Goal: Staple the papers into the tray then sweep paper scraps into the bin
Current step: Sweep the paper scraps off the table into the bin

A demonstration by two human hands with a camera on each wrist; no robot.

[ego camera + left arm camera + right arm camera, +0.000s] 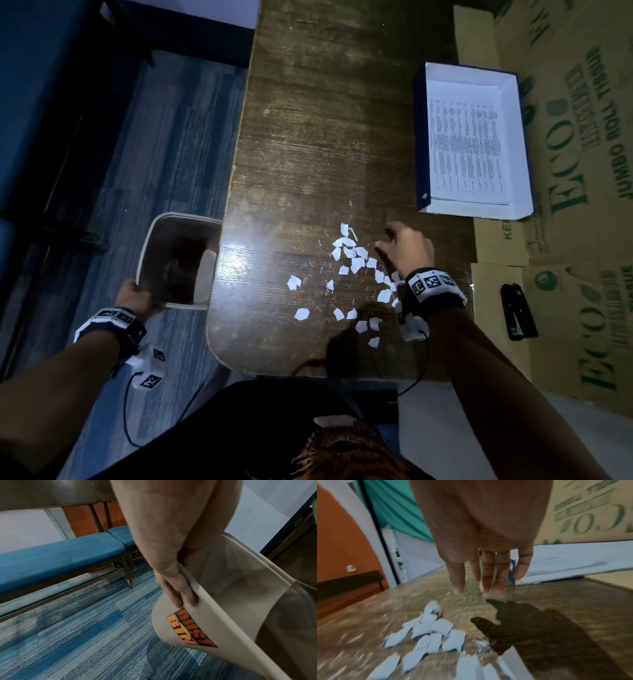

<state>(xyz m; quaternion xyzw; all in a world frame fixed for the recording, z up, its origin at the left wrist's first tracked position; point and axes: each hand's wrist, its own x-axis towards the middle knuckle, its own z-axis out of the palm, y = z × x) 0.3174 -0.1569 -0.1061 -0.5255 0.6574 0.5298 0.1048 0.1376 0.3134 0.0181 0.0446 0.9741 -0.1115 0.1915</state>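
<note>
Left hand (134, 297): grips the near rim of the bin (178, 260), fingers curled round it. In the left wrist view the fingers (178, 592) wrap the bin wall.
Bin: held just off the left edge of the table (308, 137), mouth up and a bit below the table top.
Scraps (349, 274): small white bits lying in a loose band on the table. The band runs from far to near. It sits between the bin and the right hand.
Right hand (406, 248): flat and loose, fingers straight, holding nothing, just right of the scraps. It is the nearer hand to them.
Push way: I think the scraps must go left, across bare table, to the bin.
In the way: nothing stands between scraps and bin. Tiny staples lie mixed in.
Tray (421, 137): far right, with the papers (469, 154) in it.
Stapler (517, 311): on the boxes (575, 171) at the right.
</note>
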